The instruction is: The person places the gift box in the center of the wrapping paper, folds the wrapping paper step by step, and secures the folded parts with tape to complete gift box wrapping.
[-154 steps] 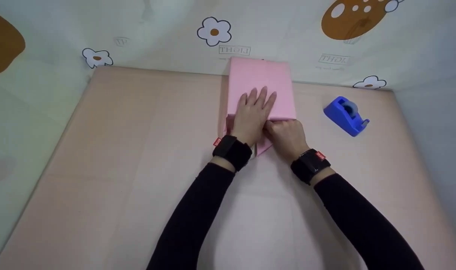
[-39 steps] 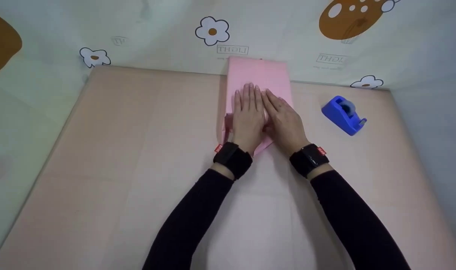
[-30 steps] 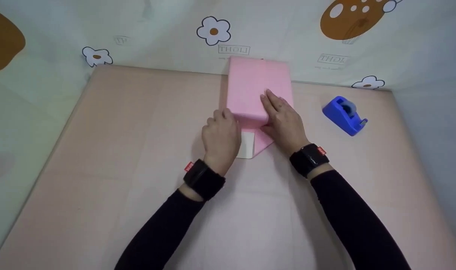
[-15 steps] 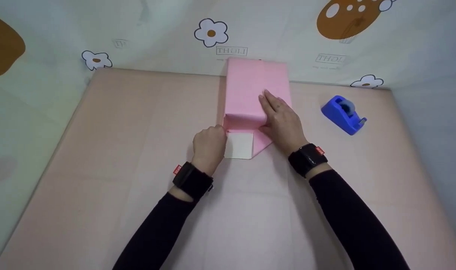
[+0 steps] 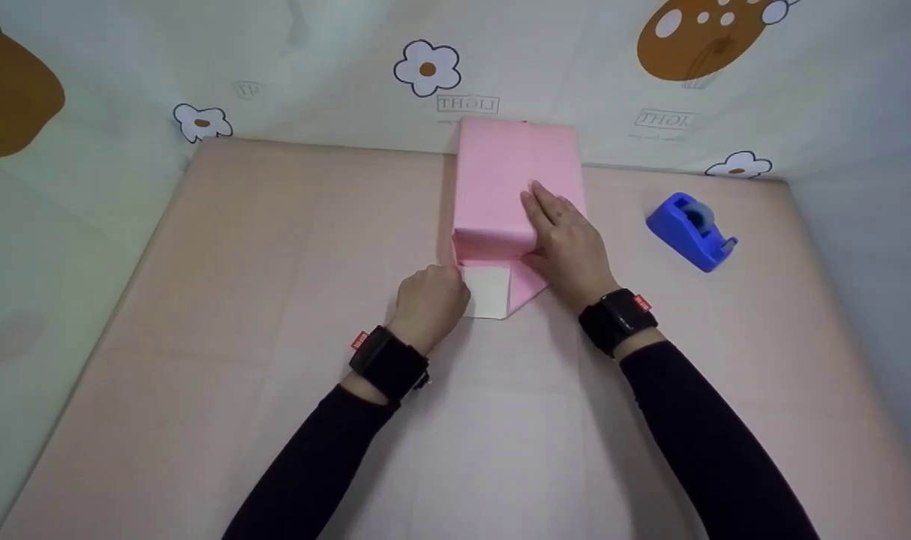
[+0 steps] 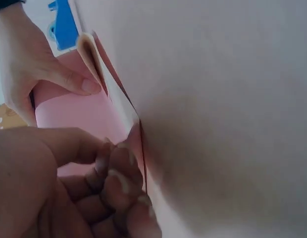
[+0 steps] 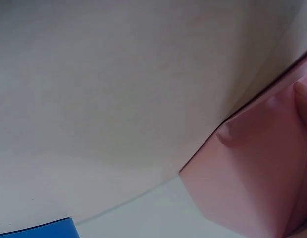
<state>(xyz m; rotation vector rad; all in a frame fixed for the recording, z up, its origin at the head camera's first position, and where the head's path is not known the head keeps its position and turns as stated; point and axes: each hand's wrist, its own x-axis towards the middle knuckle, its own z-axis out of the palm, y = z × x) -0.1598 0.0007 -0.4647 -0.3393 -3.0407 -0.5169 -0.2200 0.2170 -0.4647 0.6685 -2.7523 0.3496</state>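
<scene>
A box wrapped in pink paper (image 5: pixel 497 169) lies at the back of the table, its near end facing me. From that end a flap of wrapping paper (image 5: pixel 488 292) reaches out over the table, pale inside uppermost, with a pink slanted fold on its right. My left hand (image 5: pixel 430 306) pinches the flap's left edge between thumb and fingers, as the left wrist view also shows. The right hand (image 5: pixel 572 246) rests on the box's near right corner, fingers straight on top. In the left wrist view the right thumb (image 6: pixel 76 82) presses against the near end.
A blue tape dispenser (image 5: pixel 692 231) with a roll of tape stands right of the box. Printed cloth walls (image 5: pixel 335 75) bound the table (image 5: pixel 275 420) at the back and both sides.
Both hands lay flat on the box 1.3 seconds ago. Since then my left hand has moved down left to the flap, uncovering the near end and pale paper. The right hand has stayed put.
</scene>
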